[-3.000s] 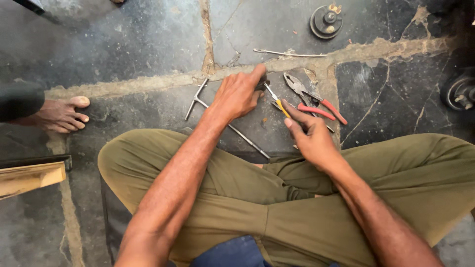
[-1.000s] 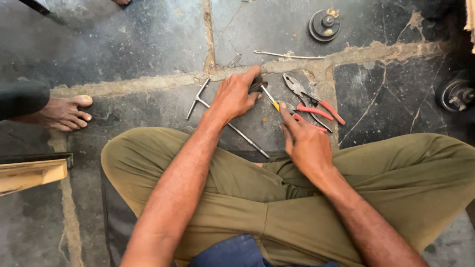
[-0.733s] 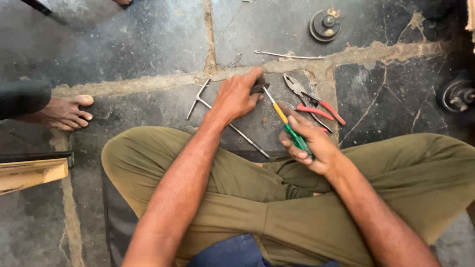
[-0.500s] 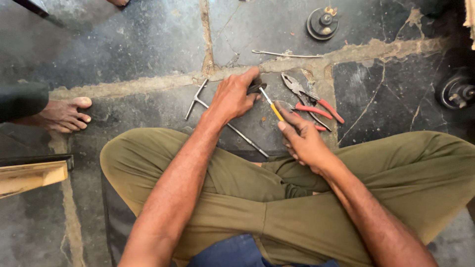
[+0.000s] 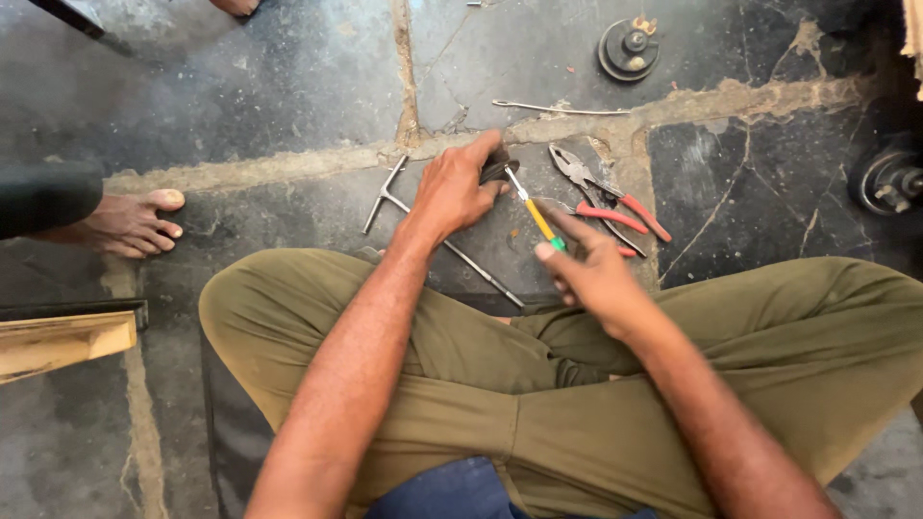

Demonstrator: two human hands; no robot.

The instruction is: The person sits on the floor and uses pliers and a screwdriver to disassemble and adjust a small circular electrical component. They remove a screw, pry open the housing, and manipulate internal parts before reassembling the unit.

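Note:
I sit cross-legged on a dark stone floor. My left hand is closed over a small dark part pressed against the floor. My right hand grips a screwdriver with a yellow and green handle, its metal tip meeting the dark part under my left fingers. Red-handled pliers lie just right of both hands. A long metal T-handle wrench lies partly under my left wrist.
A thin metal rod lies beyond the hands. A round dark metal part sits further back, another at the right edge. Another person's bare foot rests at left, above a wooden plank.
My right hand has worked the screwdriver, drawing back toward my knee and then returning to the part. My left hand has stayed on the dark part.

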